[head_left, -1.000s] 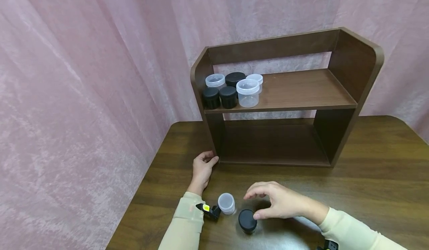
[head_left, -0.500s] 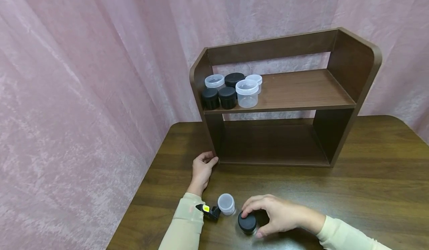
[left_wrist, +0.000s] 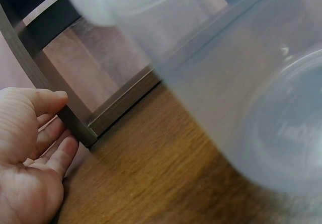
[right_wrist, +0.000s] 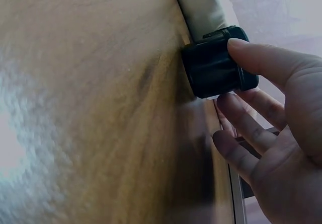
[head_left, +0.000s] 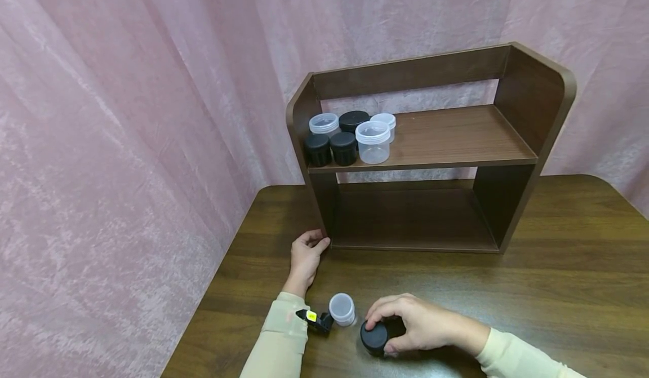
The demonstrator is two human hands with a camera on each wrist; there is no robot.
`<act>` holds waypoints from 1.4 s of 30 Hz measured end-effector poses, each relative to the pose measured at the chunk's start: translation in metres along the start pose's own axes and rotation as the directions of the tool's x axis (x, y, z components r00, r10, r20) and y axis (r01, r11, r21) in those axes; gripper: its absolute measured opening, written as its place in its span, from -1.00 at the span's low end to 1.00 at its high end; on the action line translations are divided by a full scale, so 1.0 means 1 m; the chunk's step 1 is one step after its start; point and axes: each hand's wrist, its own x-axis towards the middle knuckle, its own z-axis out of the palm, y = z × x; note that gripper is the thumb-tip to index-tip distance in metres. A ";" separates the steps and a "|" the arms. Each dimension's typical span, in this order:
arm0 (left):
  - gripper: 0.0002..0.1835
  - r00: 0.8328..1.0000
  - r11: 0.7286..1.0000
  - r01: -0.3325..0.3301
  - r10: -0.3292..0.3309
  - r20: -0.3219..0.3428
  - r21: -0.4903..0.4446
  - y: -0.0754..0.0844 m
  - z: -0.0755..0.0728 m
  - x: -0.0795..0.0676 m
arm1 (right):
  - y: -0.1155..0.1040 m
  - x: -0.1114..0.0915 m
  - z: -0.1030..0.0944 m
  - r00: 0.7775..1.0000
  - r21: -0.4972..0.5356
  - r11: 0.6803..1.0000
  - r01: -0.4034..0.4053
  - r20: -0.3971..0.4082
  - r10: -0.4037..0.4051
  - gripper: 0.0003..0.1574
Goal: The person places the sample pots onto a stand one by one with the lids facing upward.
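In the head view, my right hand [head_left: 423, 324] pinches a small black screw-lid jar [head_left: 374, 338] near the front of the table. The right wrist view shows the thumb on one side of the jar's lid [right_wrist: 235, 48] and a finger opposite, with the other fingers spread below. Forward and to the left, my left hand [head_left: 306, 257] grips the lower front corner of the brown two-tier shelf [head_left: 431, 164], thumb at the panel's front edge, fingers along its outer side. Beside my left wrist stands a small translucent jar [head_left: 342, 309], which looms large in the left wrist view.
On the shelf's upper board, at its left end, stand two small black jars [head_left: 343, 148], a wider black-lidded jar [head_left: 354, 120] and several clear tubs [head_left: 373, 142]. A pink curtain [head_left: 152, 113] hangs behind the wooden table [head_left: 568, 265].
My right hand has come down toward the black jar; its thumb and fingers have closed on the lid. My left hand and the shelf have hardly moved.
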 end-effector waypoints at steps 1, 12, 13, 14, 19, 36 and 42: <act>-0.76 1.000 1.000 -0.001 0.001 0.000 -0.001 0.000 0.000 0.000 | 0.000 0.000 0.000 1.000 0.002 1.000 0.001 -0.002 -0.001 -0.47; -0.76 1.000 1.000 0.002 -0.002 0.007 -0.002 0.001 0.000 -0.001 | 0.004 -0.003 0.000 0.998 -0.006 1.000 -0.002 -0.060 0.002 -0.48; -0.76 1.000 1.000 0.001 -0.001 0.008 -0.004 0.001 0.000 -0.001 | 0.004 -0.003 -0.001 0.998 -0.008 1.000 -0.003 -0.065 0.003 -0.48; -0.76 1.000 1.000 0.000 0.000 0.008 -0.006 0.001 0.000 -0.001 | 0.004 -0.003 -0.002 0.998 -0.009 1.000 -0.004 -0.070 0.004 -0.48; -0.75 1.000 1.000 -0.001 0.001 0.005 -0.010 0.001 0.000 -0.001 | 0.003 -0.004 -0.008 0.995 0.005 1.000 -0.013 -0.094 0.014 -0.50; -0.75 1.000 1.000 0.014 -0.014 0.010 0.009 0.000 -0.001 -0.001 | 0.000 -0.004 -0.032 0.985 -0.020 1.000 0.003 -0.175 -0.006 -0.52; -0.75 1.000 1.000 0.008 -0.008 0.010 0.009 0.000 -0.001 -0.001 | -0.003 -0.004 -0.044 0.979 -0.019 1.000 -0.017 -0.205 0.013 -0.52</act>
